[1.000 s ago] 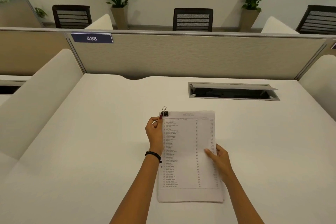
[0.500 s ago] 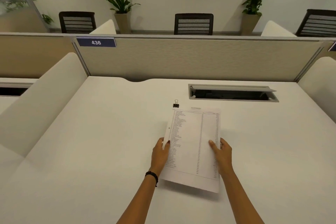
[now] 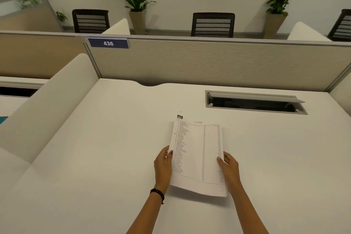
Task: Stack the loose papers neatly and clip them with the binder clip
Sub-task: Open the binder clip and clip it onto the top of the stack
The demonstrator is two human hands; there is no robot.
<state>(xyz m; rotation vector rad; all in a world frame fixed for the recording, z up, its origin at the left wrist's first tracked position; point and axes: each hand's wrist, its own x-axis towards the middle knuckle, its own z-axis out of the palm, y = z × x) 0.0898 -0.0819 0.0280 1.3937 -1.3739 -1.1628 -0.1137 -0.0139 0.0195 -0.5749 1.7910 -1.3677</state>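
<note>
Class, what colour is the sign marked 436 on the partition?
The sign is dark blue with white digits; the head view shows it best.

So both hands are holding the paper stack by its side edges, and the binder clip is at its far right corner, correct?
Not quite: the head view shows the binder clip at the far left corner of the paper stack, not the far right. The left hand and right hand do hold the stack by its side edges.

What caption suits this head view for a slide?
The left hand and right hand hold the papers by their sides, binder clip at the top corner.
</note>
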